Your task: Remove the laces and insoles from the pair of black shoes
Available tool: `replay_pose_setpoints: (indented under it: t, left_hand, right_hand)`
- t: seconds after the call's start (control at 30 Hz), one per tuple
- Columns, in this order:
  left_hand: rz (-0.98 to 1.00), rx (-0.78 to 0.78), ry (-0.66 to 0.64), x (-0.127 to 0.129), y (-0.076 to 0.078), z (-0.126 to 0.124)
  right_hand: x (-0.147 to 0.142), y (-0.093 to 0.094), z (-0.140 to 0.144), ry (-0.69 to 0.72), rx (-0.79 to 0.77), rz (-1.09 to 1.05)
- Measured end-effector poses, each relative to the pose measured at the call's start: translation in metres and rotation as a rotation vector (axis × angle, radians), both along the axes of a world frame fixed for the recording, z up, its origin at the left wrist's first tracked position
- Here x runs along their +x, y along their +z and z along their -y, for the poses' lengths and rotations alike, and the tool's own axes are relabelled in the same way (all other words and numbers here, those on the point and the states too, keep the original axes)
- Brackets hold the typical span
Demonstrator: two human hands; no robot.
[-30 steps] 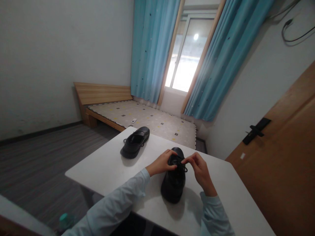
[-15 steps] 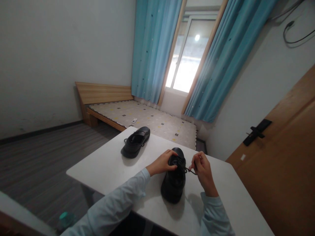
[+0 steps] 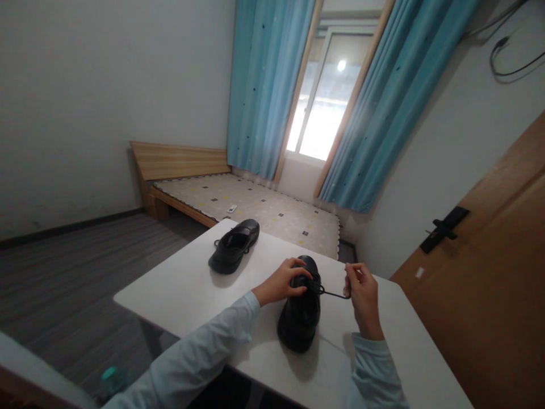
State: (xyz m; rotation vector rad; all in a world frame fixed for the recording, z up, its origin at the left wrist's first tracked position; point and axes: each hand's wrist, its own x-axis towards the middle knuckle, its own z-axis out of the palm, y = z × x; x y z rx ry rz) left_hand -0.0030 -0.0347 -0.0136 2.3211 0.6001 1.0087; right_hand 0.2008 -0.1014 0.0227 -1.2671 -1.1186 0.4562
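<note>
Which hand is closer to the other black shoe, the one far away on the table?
Left. The left hand rests on the near shoe, on the side toward the far shoe. The right hand holds the lace farther away.
</note>
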Motion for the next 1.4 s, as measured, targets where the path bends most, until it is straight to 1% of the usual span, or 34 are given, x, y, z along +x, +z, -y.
replay_pose_setpoints:
  t: [0.07, 0.2, 0.27, 0.33, 0.43, 0.53, 0.6, 0.7, 0.8, 0.87, 0.9, 0.97, 1.07, 1.13, 1.2, 1.27, 1.4]
  left_hand:
    - [0.004, 0.027, 0.031, 0.000, 0.000, 0.000]
    - [-0.015, 0.047, 0.091, 0.000, 0.004, -0.001]
    - [-0.051, 0.038, 0.112, -0.001, 0.007, -0.001]
    - [-0.069, -0.001, 0.146, -0.001, 0.010, 0.000]
    - [-0.010, -0.075, 0.221, -0.002, 0.012, 0.000]
    - [0.077, -0.087, 0.362, -0.004, 0.011, -0.002]
    - [0.103, -0.085, 0.470, -0.006, 0.011, -0.005]
    - [0.053, -0.078, 0.629, -0.008, 0.011, -0.006]
    - [-0.042, 0.017, 0.804, -0.009, 0.013, -0.003]
    - [-0.062, 0.095, 0.845, -0.009, 0.015, 0.000]
    - [-0.056, 0.124, 0.831, -0.008, 0.016, 0.003]
    - [-0.034, 0.166, 0.745, -0.006, 0.018, 0.006]
    - [-0.026, 0.192, 0.526, -0.003, 0.019, 0.011]
    - [-0.057, 0.189, 0.372, 0.000, 0.018, 0.012]
    - [-0.097, 0.178, 0.265, 0.002, 0.017, 0.013]
    - [-0.129, 0.153, 0.217, 0.004, 0.017, 0.012]
    - [-0.184, 0.120, 0.205, 0.006, 0.016, 0.010]
  right_hand:
    - [0.004, -0.004, -0.004, -0.040, -0.064, 0.109]
    - [0.003, -0.010, -0.008, -0.029, -0.156, 0.362]
    - [-0.003, -0.010, -0.007, 0.014, -0.166, 0.461]
    - [-0.010, -0.008, -0.005, 0.086, -0.159, 0.515]
    - [-0.021, -0.005, -0.001, 0.202, -0.139, 0.530]
    - [-0.028, -0.003, 0.001, 0.285, -0.104, 0.566]
    - [-0.029, -0.004, 0.001, 0.309, -0.088, 0.630]
    - [-0.029, -0.008, -0.001, 0.324, -0.090, 0.721]
    - [-0.029, -0.012, -0.003, 0.326, -0.093, 0.767]
    - [-0.030, -0.014, -0.003, 0.314, -0.090, 0.778]
    - [-0.031, -0.014, -0.003, 0.306, -0.085, 0.782]
    - [-0.033, -0.015, -0.003, 0.292, -0.072, 0.792]
    - [-0.035, -0.013, -0.003, 0.286, -0.059, 0.807]
    - [-0.036, -0.012, -0.003, 0.287, -0.063, 0.816]
    - [-0.036, -0.012, -0.003, 0.283, -0.068, 0.824]
    - [-0.036, -0.013, -0.004, 0.278, -0.067, 0.829]
    - [-0.034, -0.015, -0.005, 0.292, -0.058, 0.833]
